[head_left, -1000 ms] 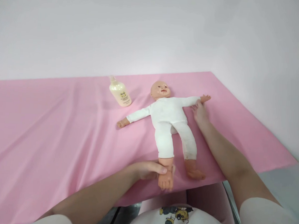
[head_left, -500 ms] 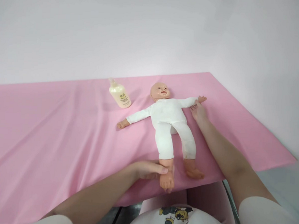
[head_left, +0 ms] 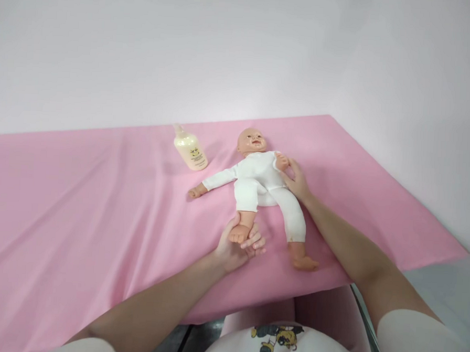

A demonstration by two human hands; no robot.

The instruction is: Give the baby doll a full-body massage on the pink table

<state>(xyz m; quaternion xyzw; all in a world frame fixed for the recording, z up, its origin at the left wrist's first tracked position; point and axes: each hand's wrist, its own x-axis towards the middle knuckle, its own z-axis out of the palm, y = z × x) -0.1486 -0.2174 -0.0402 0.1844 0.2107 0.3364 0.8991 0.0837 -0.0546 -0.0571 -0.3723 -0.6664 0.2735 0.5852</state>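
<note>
A baby doll [head_left: 264,172] with a white cloth body lies on its back, its head away from me. My left hand [head_left: 237,247] is closed around the doll's foot [head_left: 240,233] on the left side, with the knee bent and the leg raised. With my right hand [head_left: 297,180] I hold the doll's arm on the right side, folded in so that its small hand [head_left: 282,161] rests over the chest. The doll's other arm [head_left: 221,179] stretches out to the left, and its other leg [head_left: 295,226] lies extended toward me.
A pump bottle [head_left: 192,150] of pale yellow liquid stands left of the doll's head. Pink cloth [head_left: 79,204] with folds covers the table. Behind it rises a white wall [head_left: 225,54]. The table's front edge lies close to my lap.
My left hand has pushed the doll's foot up and away from me, bending the leg. My right hand has brought the doll's arm inward from its outstretched position onto the chest.
</note>
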